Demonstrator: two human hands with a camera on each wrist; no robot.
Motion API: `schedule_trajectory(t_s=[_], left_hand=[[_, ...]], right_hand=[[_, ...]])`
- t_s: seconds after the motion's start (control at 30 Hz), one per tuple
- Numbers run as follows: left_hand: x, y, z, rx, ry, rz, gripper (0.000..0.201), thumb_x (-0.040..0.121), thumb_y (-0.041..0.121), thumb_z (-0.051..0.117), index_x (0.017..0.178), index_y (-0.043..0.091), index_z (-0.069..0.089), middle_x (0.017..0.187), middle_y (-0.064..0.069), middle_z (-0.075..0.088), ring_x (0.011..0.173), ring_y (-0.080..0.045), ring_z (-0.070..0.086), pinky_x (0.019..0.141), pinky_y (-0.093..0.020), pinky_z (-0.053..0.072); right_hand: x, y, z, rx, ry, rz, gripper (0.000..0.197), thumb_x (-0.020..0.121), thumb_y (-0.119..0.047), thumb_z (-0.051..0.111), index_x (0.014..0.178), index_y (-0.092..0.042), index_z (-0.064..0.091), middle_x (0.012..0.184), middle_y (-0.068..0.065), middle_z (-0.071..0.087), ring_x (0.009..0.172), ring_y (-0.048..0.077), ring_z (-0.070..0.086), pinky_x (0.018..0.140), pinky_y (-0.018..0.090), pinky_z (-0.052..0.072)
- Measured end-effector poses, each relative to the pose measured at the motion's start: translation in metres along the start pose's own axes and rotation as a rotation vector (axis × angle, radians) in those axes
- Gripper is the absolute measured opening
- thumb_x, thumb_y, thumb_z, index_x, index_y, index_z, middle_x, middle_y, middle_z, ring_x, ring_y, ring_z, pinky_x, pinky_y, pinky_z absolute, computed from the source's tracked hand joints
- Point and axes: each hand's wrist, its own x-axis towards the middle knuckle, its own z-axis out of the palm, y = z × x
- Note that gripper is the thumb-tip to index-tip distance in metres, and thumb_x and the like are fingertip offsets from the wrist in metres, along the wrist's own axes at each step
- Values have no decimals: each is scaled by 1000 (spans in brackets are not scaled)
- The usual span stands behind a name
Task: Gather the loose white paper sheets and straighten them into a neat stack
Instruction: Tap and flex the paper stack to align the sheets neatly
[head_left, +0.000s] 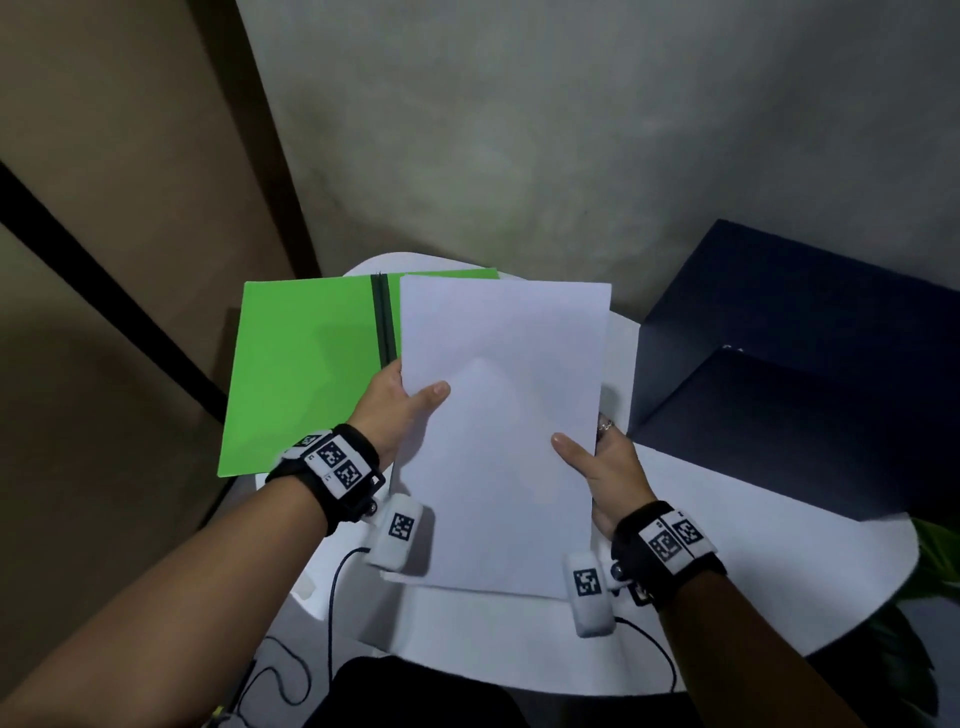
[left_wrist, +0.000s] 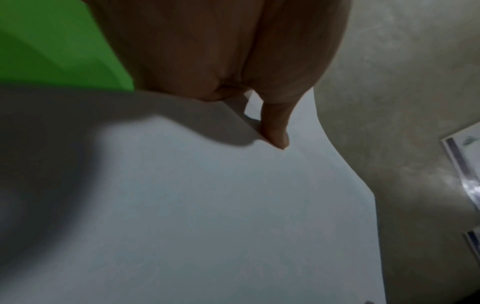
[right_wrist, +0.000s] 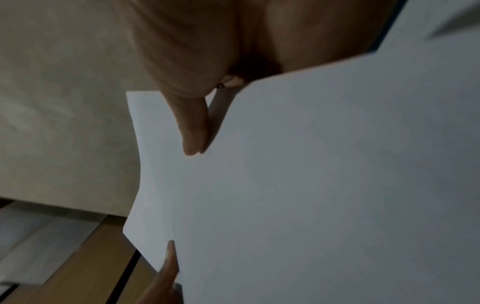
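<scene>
Both hands close their grip on a stack of white paper sheets, held lifted above a round white bench: the left hand pinches the stack's left edge, thumb lying across the top sheet and the fingers hidden beneath, while the right hand pinches the right edge lower down, thumb likewise on top, a ring showing on one finger behind the paper. From the left wrist, the thumb presses its tip onto the pale paper face; from the right wrist, the right thumb does the same near the sheet's edge, and a fingertip of the other hand shows at the far edge. The sheets appear closely aligned, with only a thin sliver of a lower sheet peeking out along the bottom edge. Behind and to the left of the stack, an open green folder with a dark spine lies on the bench, its left half jutting past the rim. A dark blue box stands at the right of the bench, just beside the right hand. Black wristbands carrying printed markers circle both wrists, and thin black cables trail off the near rim.
</scene>
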Motion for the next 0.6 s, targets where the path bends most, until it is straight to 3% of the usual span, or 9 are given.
schedule_trajectory(t_s=[0.07,0.13,0.2,0.3,0.37,0.47,0.53,0.6], left_hand=[[4,-6,-10,-25,-11,-27,39,90,-2,61,128,1,54,113,-5,72,102,-14,71,85,-28,55],[13,-13,-23,-59,-53,-61,41,91,1,61,131,4,53,122,-9,69,114,-21,66,97,-38,50],[21,-18,-38,-59,-89,-76,47,87,11,65,133,8,53,130,-11,64,124,-27,59,107,-47,43],[32,-16,-54,69,-70,-111,65,79,37,76,133,12,50,131,-7,63,124,-26,59,108,-50,42],[42,-14,-71,348,101,-136,73,77,52,73,135,17,43,132,-2,57,126,-28,54,106,-49,42],[58,-18,-125,832,579,-254,90,75,52,74,146,21,27,152,-7,35,141,-36,29,111,-59,28],[64,-28,-158,909,693,-460,111,71,51,79,152,17,11,158,-15,21,144,-42,21,113,-61,25],[67,-41,-177,971,689,-647,125,66,53,82,153,16,0,155,-20,21,140,-45,28,111,-58,30]], right_hand=[[6,3,11,-60,10,3,52,79,-25,80,126,-14,59,120,1,71,116,24,65,103,47,49],[13,3,21,-131,2,-7,73,65,-46,85,127,-17,59,121,-3,70,117,19,64,106,48,46],[20,3,31,-172,2,-3,71,69,-46,82,128,-18,58,122,-4,69,117,17,63,106,46,46],[29,4,45,-227,34,-19,43,82,-31,77,119,-18,61,115,-5,71,109,15,65,100,41,50],[35,0,50,-247,46,-48,27,87,-21,73,112,-22,62,111,-6,71,104,11,66,92,30,52],[41,-7,48,-278,91,-66,20,88,-18,72,103,-26,61,106,-9,70,97,3,65,85,21,49],[39,-12,44,-292,131,-80,17,89,-14,70,95,-27,60,99,-13,68,88,-6,64,77,11,48],[38,-15,42,-295,157,-95,16,90,-10,68,95,-22,59,94,-13,66,84,-5,63,63,0,45]])
